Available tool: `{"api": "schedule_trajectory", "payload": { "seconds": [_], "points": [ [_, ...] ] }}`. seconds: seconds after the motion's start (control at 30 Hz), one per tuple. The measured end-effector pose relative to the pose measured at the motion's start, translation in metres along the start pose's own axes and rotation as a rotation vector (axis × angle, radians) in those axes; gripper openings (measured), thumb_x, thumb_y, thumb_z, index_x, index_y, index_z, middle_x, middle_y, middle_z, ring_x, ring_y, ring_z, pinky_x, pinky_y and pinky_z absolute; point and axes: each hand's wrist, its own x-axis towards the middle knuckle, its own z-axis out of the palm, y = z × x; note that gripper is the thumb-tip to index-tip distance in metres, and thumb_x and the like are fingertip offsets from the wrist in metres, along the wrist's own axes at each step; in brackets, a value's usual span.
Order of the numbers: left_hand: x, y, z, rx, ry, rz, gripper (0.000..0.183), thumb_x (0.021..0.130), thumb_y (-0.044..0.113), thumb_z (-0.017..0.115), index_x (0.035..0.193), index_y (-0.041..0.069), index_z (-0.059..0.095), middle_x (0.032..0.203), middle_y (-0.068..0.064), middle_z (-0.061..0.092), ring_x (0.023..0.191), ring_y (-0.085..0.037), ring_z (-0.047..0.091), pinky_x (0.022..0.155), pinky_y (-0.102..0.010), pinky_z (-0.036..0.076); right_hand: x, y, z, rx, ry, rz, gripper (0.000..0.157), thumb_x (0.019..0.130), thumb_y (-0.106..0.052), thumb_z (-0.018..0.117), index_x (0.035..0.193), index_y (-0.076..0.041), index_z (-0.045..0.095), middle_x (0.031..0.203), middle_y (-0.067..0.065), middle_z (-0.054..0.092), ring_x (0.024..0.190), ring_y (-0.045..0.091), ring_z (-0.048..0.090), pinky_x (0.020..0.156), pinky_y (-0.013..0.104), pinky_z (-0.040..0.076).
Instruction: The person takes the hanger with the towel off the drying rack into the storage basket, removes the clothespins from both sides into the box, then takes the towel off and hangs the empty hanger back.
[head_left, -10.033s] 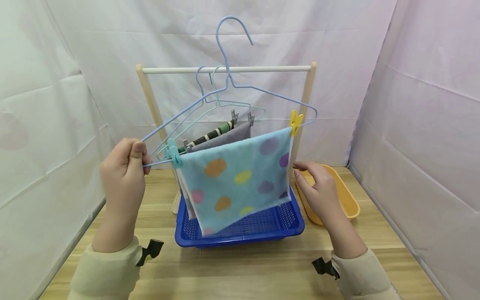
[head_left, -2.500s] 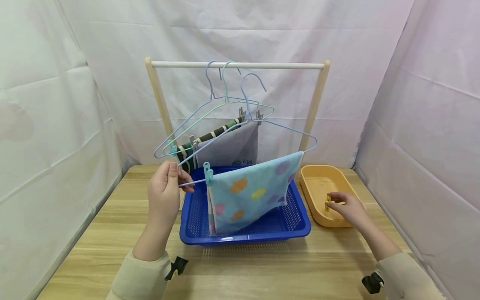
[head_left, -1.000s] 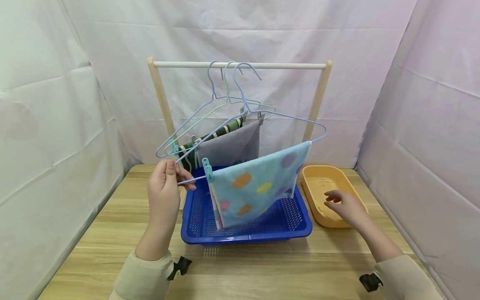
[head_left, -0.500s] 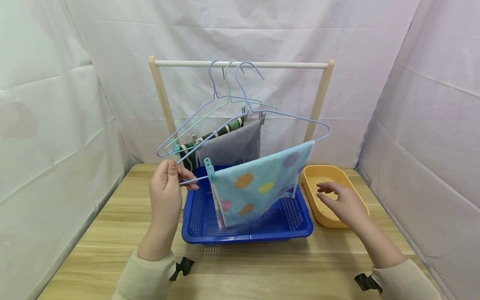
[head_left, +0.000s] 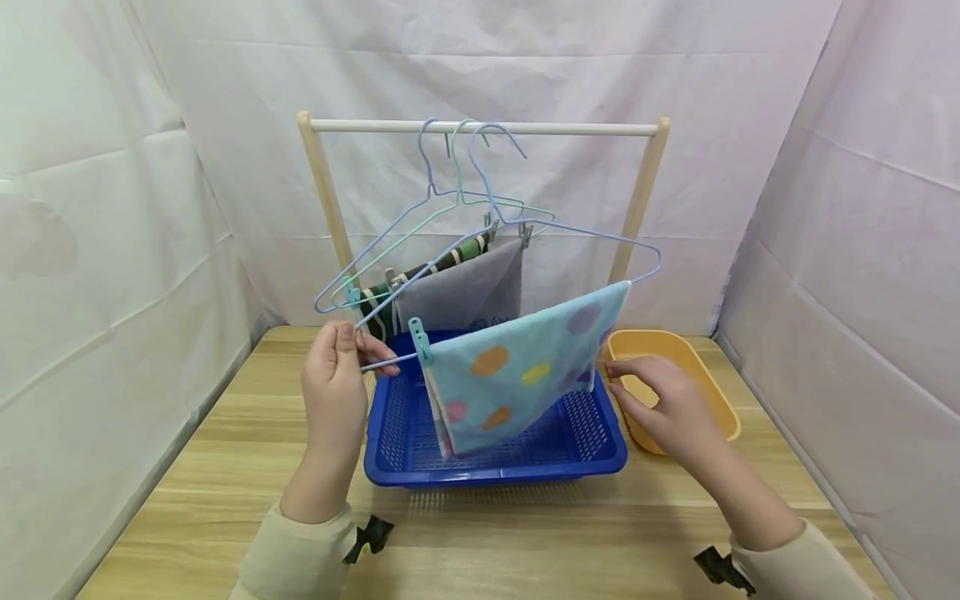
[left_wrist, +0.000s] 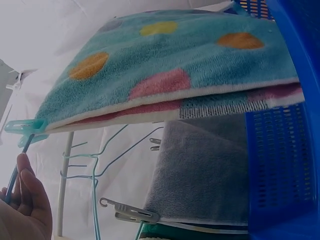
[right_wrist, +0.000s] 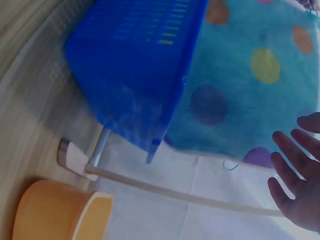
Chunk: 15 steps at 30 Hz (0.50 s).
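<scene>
My left hand (head_left: pixel 336 367) grips the left corner of a light blue wire hanger (head_left: pixel 577 227), held in front of the rack. Over its lower bar hangs a light blue towel (head_left: pixel 517 367) with coloured spots. A teal clothespin (head_left: pixel 421 340) pinches the towel's left end; the right end has no clothespin on it. My right hand (head_left: pixel 675 404) is just right of the towel, above the near part of the yellow tray (head_left: pixel 723 400). In the right wrist view the fingers (right_wrist: pixel 290 172) are spread and hold nothing.
A blue perforated basket (head_left: pixel 495 479) stands under the towel. Behind it, a rack with a white bar (head_left: pixel 577 129) bears two hangers with a grey towel (head_left: pixel 465 292) and a green striped towel (head_left: pixel 375 308), held by clothespins. White cloth walls surround the wooden table (head_left: pixel 225 467).
Ten seconds ago a yellow clothespin held the towel's right end. My right hand later held it over the tray, let go, and moved left to the towel. The hanger is slightly higher than 2.5 seconds ago.
</scene>
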Motion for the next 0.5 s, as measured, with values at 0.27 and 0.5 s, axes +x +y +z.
{"api": "schedule_trajectory", "payload": {
  "seconds": [0.27, 0.5],
  "points": [
    [-0.003, -0.001, 0.006, -0.002, -0.008, -0.006, 0.037, 0.107, 0.025, 0.036, 0.086, -0.003, 0.047, 0.072, -0.007, 0.064, 0.062, -0.019, 0.063, 0.061, -0.029, 0.058, 0.010, -0.021, 0.002, 0.076, 0.065, -0.157, 0.032, 0.078, 0.002, 0.075, 0.108, -0.010, 0.071, 0.102, 0.000, 0.070, 0.099, 0.021, 0.060, 0.093, 0.034, 0.041],
    [-0.005, -0.002, 0.011, -0.044, -0.021, -0.014, 0.036, 0.107, 0.025, 0.037, 0.086, -0.003, 0.047, 0.070, -0.008, 0.060, 0.063, -0.019, 0.062, 0.063, -0.030, 0.058, 0.023, -0.043, 0.008, 0.211, 0.078, -0.173, 0.032, 0.080, 0.002, 0.075, 0.110, -0.005, 0.070, 0.103, 0.000, 0.069, 0.103, 0.020, 0.059, 0.095, 0.028, 0.041]
  ]
}}
